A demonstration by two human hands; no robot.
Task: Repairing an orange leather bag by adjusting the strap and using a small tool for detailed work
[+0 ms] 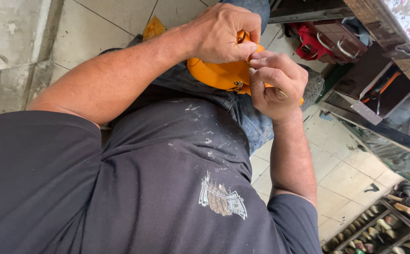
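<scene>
Both hands closed on 1 orange leather piece (219,73), held over the lap above the jeans (242,113). Left hand (223,33) clenched over its upper edge, knuckles up, fingers curled down and covering the top. Right hand (275,84) just below and touching the left, thumb and forefinger pinched tight at the piece's edge, something thin and pale poking out of the fist toward the lower right; too small to tell what. Orange piece smooth, rounded, bright, slightly glossy, with a small metal fitting (238,85) low on its face, beside the right hand. Most of the surface hidden under the 2 hands; only a curved band showing between and beneath them.

Around: dark T-shirt (167,178) spattered with pale flecks, a printed patch on the chest. Pale tiled floor (341,174) below. A yellow scrap (154,27) on the tiles beyond the left forearm. Far right, a dark wooden bench (393,37) with open compartments, red cloth (310,44) tucked in 1 of them. Bottom right corner, a low rack of shoes (388,226), rows seen from above.
</scene>
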